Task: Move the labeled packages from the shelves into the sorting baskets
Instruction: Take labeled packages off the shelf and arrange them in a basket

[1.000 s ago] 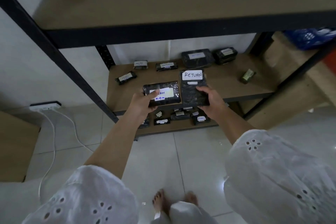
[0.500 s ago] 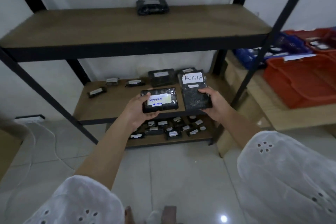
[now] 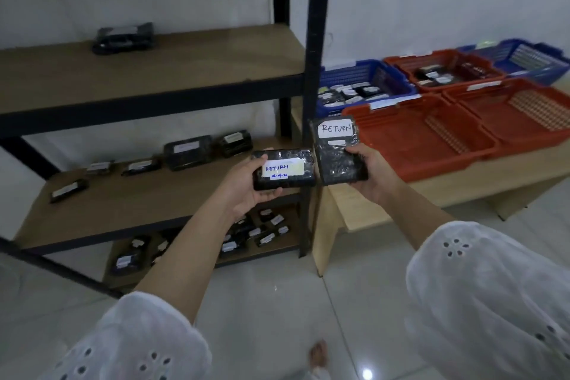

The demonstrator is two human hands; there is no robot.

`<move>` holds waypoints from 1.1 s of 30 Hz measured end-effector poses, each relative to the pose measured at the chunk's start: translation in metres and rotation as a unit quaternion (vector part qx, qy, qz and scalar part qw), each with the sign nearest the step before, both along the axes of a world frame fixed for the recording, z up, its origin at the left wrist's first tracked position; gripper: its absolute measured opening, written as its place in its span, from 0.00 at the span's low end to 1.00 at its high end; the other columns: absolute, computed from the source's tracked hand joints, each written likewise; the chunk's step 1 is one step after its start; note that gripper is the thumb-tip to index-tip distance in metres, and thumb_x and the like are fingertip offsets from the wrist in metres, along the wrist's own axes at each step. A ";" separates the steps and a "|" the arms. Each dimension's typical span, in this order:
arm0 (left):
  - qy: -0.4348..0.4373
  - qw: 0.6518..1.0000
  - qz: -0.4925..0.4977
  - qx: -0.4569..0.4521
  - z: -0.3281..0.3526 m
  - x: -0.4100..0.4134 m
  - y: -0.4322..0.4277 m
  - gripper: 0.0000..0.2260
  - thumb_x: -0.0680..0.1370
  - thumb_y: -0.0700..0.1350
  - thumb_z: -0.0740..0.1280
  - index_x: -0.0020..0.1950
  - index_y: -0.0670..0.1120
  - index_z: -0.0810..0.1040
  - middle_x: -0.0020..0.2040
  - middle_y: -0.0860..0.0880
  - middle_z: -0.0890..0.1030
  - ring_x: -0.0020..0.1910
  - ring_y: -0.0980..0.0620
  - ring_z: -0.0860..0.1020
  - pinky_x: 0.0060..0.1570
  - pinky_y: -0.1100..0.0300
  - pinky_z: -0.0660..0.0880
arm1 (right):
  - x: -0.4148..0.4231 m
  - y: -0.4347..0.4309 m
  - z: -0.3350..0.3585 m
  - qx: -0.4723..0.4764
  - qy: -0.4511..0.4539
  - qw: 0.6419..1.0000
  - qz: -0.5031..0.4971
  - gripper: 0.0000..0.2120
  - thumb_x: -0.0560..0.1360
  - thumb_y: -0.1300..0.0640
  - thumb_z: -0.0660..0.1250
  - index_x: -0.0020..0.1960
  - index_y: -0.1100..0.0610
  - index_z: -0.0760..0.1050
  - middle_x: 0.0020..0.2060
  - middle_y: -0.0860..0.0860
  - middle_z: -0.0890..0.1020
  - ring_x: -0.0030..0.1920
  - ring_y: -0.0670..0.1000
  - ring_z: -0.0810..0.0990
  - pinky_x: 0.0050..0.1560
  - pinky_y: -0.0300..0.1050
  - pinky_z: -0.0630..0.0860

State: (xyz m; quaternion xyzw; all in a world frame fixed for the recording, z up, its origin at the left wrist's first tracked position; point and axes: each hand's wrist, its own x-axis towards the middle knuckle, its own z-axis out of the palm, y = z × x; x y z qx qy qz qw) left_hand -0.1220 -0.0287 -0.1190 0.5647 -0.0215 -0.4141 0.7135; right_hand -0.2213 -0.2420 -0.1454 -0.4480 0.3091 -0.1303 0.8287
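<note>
My left hand [image 3: 243,191] grips a black wrapped package [image 3: 283,169] lying flat, its white label reading RETURN with a date. My right hand [image 3: 371,174] holds a second black package [image 3: 337,148] upright, labelled RETURN at its top. Both packages hover side by side in front of the shelf's right post [image 3: 313,102]. To the right, on a low wooden bench [image 3: 385,200], stand the sorting baskets: an empty orange basket [image 3: 410,139] nearest my right hand, another empty orange one [image 3: 518,114], a blue basket [image 3: 364,86] and an orange basket [image 3: 441,71] holding packages.
The middle shelf [image 3: 129,203] carries several labelled black packages [image 3: 188,151], the bottom shelf holds several more [image 3: 246,234], and one package [image 3: 123,37] lies on the top shelf. A far blue basket [image 3: 524,58] sits at the back right. My bare foot [image 3: 317,355] stands on the tiled floor.
My view has swung to the right, bringing the baskets on the bench into sight. Both hands, still holding their packages, have shifted right, from over the middle shelf to the shelf's right post.
</note>
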 end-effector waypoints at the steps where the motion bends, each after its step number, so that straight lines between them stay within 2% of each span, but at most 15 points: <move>1: 0.002 1.000 -0.008 -0.012 0.002 -0.001 -0.020 0.06 0.81 0.44 0.59 0.54 0.47 0.75 0.53 0.41 0.79 0.49 0.43 0.79 0.37 0.55 0.80 | -0.003 -0.017 0.002 0.003 -0.001 1.000 -0.008 0.13 0.74 0.59 0.62 0.58 0.58 0.76 0.46 0.52 0.83 0.39 0.49 0.83 0.40 0.40 0.79; 2: 0.004 1.000 -0.016 -0.022 0.004 -0.001 -0.041 0.06 0.81 0.44 0.59 0.55 0.46 0.74 0.53 0.40 0.79 0.49 0.44 0.78 0.36 0.56 0.80 | -0.006 -0.035 0.003 0.007 -0.003 1.000 -0.012 0.12 0.75 0.59 0.62 0.57 0.58 0.76 0.45 0.53 0.83 0.38 0.49 0.83 0.40 0.40 0.79; 6: 0.013 0.998 -0.050 -0.037 0.012 -0.008 -0.119 0.07 0.80 0.44 0.60 0.57 0.43 0.70 0.50 0.40 0.80 0.46 0.44 0.79 0.34 0.56 0.79 | -0.019 -0.107 0.010 -0.011 0.004 0.999 -0.031 0.17 0.75 0.59 0.60 0.62 0.61 0.73 0.55 0.57 0.80 0.46 0.53 0.82 0.46 0.45 0.79; 11: -0.005 0.996 -0.080 -0.031 0.024 -0.018 -0.207 0.09 0.80 0.44 0.60 0.59 0.43 0.71 0.48 0.42 0.81 0.43 0.46 0.80 0.35 0.56 0.79 | -0.040 -0.189 0.021 -0.007 -0.029 0.999 -0.036 0.12 0.76 0.61 0.58 0.57 0.60 0.75 0.44 0.53 0.85 0.41 0.50 0.84 0.41 0.41 0.80; 13: -0.008 0.995 -0.087 -0.037 0.025 -0.023 -0.242 0.09 0.80 0.44 0.60 0.59 0.44 0.71 0.49 0.42 0.81 0.43 0.46 0.80 0.33 0.56 0.80 | -0.049 -0.227 0.020 -0.025 -0.032 0.998 -0.040 0.16 0.75 0.59 0.60 0.62 0.60 0.74 0.51 0.55 0.83 0.46 0.52 0.83 0.50 0.46 0.78; 15: -0.005 0.996 -0.083 -0.045 0.026 -0.030 -0.279 0.11 0.80 0.44 0.61 0.62 0.43 0.71 0.50 0.42 0.80 0.45 0.46 0.80 0.33 0.56 0.79 | -0.058 -0.266 0.021 -0.036 -0.029 0.998 -0.039 0.18 0.75 0.59 0.61 0.64 0.60 0.73 0.53 0.55 0.82 0.48 0.53 0.81 0.53 0.47 0.76; 18: -0.002 0.996 -0.061 -0.059 0.028 -0.048 -0.336 0.10 0.81 0.43 0.60 0.61 0.43 0.69 0.48 0.43 0.80 0.44 0.47 0.79 0.33 0.57 0.79 | -0.073 -0.323 0.026 -0.026 -0.040 0.998 -0.031 0.15 0.76 0.60 0.60 0.61 0.60 0.74 0.50 0.55 0.83 0.45 0.52 0.82 0.49 0.45 0.78; 20: -0.004 0.997 -0.048 -0.063 0.027 -0.063 -0.375 0.10 0.81 0.44 0.60 0.60 0.42 0.70 0.48 0.43 0.80 0.44 0.48 0.79 0.33 0.57 0.79 | -0.083 -0.363 0.029 -0.028 -0.033 0.999 -0.029 0.17 0.75 0.60 0.61 0.63 0.62 0.73 0.54 0.57 0.82 0.49 0.54 0.81 0.55 0.48 0.77; 23: -0.002 0.998 -0.029 -0.062 0.026 -0.086 -0.429 0.10 0.80 0.44 0.60 0.60 0.42 0.70 0.50 0.42 0.80 0.44 0.47 0.79 0.33 0.57 0.79 | -0.100 -0.420 0.032 -0.033 -0.014 0.999 -0.026 0.21 0.74 0.60 0.63 0.66 0.63 0.71 0.61 0.59 0.78 0.57 0.58 0.77 0.66 0.54 0.69; 27: -0.001 0.998 -0.009 -0.067 0.025 -0.110 -0.493 0.10 0.81 0.44 0.60 0.59 0.42 0.72 0.52 0.42 0.80 0.46 0.47 0.79 0.35 0.57 0.79 | -0.116 -0.486 0.035 -0.033 -0.007 0.999 -0.009 0.15 0.75 0.61 0.62 0.61 0.62 0.74 0.58 0.58 0.80 0.53 0.57 0.79 0.65 0.53 0.70; 29: -0.001 0.998 -0.005 -0.064 0.024 -0.115 -0.522 0.08 0.81 0.44 0.59 0.58 0.43 0.73 0.52 0.42 0.80 0.47 0.47 0.79 0.36 0.56 0.79 | -0.119 -0.516 0.033 -0.021 -0.014 1.000 -0.001 0.13 0.75 0.61 0.62 0.59 0.61 0.74 0.58 0.59 0.80 0.56 0.58 0.79 0.65 0.53 0.70; 33: -0.004 0.998 0.009 -0.060 0.024 -0.109 -0.585 0.07 0.81 0.44 0.60 0.56 0.44 0.73 0.50 0.43 0.80 0.45 0.47 0.79 0.35 0.57 0.79 | -0.113 -0.576 0.028 -0.010 -0.007 1.000 0.000 0.17 0.74 0.61 0.65 0.61 0.63 0.73 0.59 0.58 0.80 0.59 0.58 0.78 0.66 0.53 0.72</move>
